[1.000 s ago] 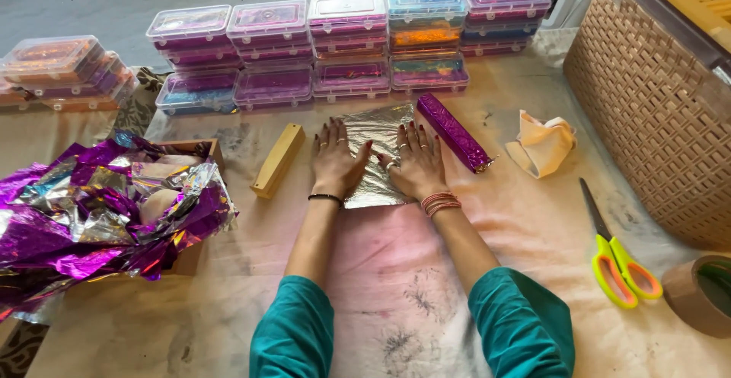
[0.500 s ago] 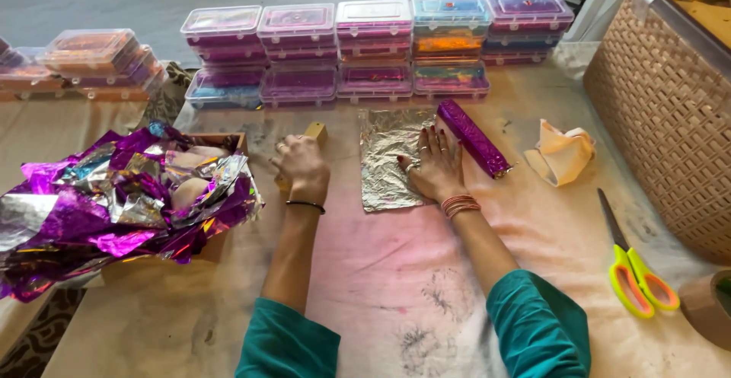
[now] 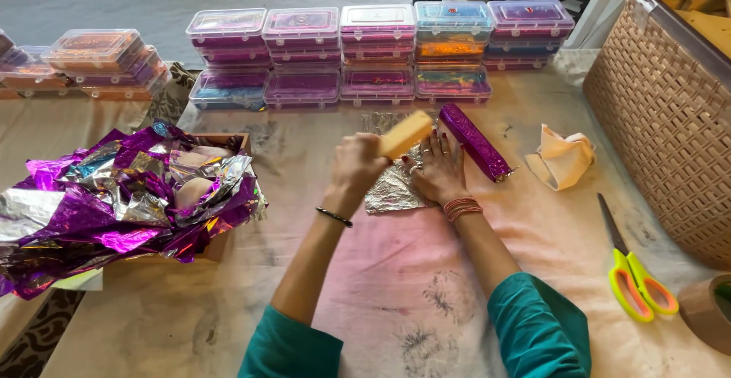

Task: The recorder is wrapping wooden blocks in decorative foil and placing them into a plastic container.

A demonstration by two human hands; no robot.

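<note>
Partly Covered Foil, One Bar Lifted

Only part of the silver foil sheet shows: the right hand lies on its right side with fingers spread flat, gripping nothing, and the left hand hangs over its left edge. The left hand's fingers are clenched round the near end of a pale yellow bar, which tilts up and away above the foil; the gripped end is hidden inside the fist. Just right of the right hand, a purple wrapped bar lies on the table cloth, slanting away from the person.

At the left, a heap of purple and silver foil buries a cardboard box, so only a corner and a side of the box can be seen; pale lumps inside the heap are hard to identify. The stacked plastic boxes along the far edge hold coloured contents too blurred to name. A woven basket is cut off at the right edge, as is a roll of tape at the lower right corner. Yellow-handled scissors lie near the basket, and a crumpled beige paper sits between basket and purple bar.

Open cloth lies between the forearms and toward the near edge.
</note>
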